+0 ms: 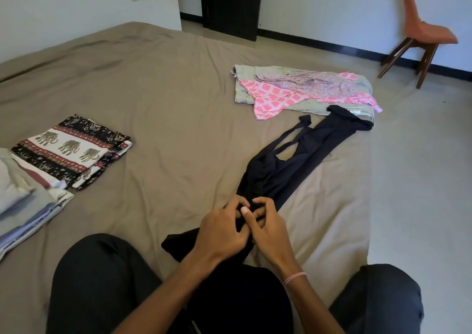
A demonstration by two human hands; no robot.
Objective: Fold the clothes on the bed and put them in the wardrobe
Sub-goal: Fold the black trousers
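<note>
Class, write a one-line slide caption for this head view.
Both hands, left and right, gather a black garment on the bed.

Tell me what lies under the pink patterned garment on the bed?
The pink patterned garment lies on a folded pale beige garment, which rests on the bed. A mauve floral garment covers its top. Anything further beneath is hidden.

Bed sheet (178,98) is matt brown cloth, kinda wrinkly. Black garment (288,165) looks like thin soft fabric. Chair (421,34) has wooden legs, floor (421,154) slightly glossy.
</note>
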